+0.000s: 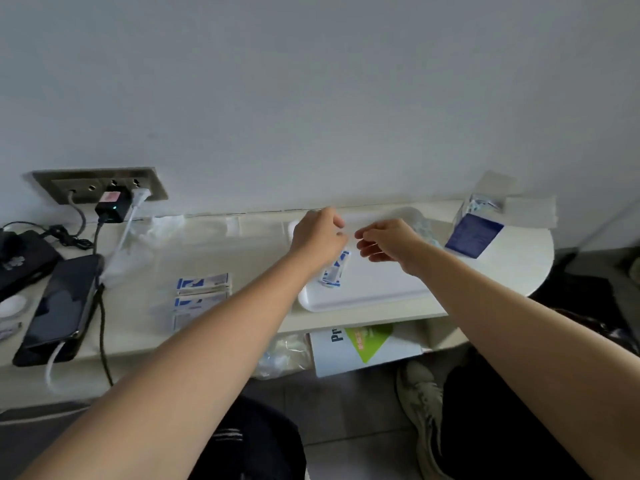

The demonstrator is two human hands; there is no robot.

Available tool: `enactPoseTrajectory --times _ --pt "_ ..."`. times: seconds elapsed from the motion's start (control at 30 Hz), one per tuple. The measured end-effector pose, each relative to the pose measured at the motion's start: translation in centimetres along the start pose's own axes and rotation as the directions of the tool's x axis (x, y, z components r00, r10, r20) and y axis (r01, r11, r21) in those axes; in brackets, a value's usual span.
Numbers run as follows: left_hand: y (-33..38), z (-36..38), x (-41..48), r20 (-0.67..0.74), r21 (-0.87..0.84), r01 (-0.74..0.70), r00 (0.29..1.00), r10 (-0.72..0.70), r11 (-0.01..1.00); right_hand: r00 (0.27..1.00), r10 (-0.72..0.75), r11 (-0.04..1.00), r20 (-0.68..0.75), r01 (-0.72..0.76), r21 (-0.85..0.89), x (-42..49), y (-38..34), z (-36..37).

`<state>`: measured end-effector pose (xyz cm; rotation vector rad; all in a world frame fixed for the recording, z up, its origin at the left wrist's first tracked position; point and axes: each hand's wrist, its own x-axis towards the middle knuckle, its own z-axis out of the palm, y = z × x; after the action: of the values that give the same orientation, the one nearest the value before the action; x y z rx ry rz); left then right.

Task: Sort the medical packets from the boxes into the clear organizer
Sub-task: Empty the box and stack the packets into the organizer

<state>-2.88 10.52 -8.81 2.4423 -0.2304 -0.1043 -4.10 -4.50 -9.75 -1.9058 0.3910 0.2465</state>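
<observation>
**Both hands over the tray, grasp unconfirmed**

At 9 o'clock on the tabletop [249, 258] I note a dark phone [59, 306] lying flat, with a wall socket plate [100, 185] at its 12 o'clock. Toward the centre, a stack of blue-and-white packets [202, 292] lies on the table, at 9 o'clock of the white tray [374, 289]. The left hand [318, 237] hovers over the tray's far left corner, fingers curled in tight. At its 5 o'clock a single packet [334, 271] lies on the tray, partly hidden by the wrist. The right hand [388, 244] sits just beside, at the left hand's 3 o'clock, fingers curled narrow and tips facing the left hand. I cannot tell whether either hand pinches anything. At 2 o'clock of the tray stands an open blue box [474, 233], with packets showing at its top. I cannot pick out the clear organizer with certainty.
</observation>
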Motion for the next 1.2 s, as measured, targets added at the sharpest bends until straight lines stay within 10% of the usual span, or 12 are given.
enactPoseTrajectory --times 0.1,0.33,0.63,1.2 --pt "-0.6 3.2 1.2 0.181 0.253 0.083 0.975 -0.131 0.964 0.998 0.036 0.999 0.052 -0.034 -0.037 1.0 1.8 -1.3" --pt "-2.2 7.0 2.4 0.132 0.544 0.097 0.971 -0.2 0.833 0.985 0.052 0.991 0.166 -0.031 -0.127 2.5 4.2 -2.0" --pt "-1.6 7.2 3.7 0.103 0.341 0.367 0.901 -0.422 0.865 0.978 0.068 0.997 0.195 -0.061 -0.042 2.7 4.9 -2.0" --pt "-1.6 6.6 3.7 0.161 0.391 0.315 0.902 -0.401 0.865 0.977 0.092 0.995 0.192 -0.099 0.024 3.1 4.9 -0.6"
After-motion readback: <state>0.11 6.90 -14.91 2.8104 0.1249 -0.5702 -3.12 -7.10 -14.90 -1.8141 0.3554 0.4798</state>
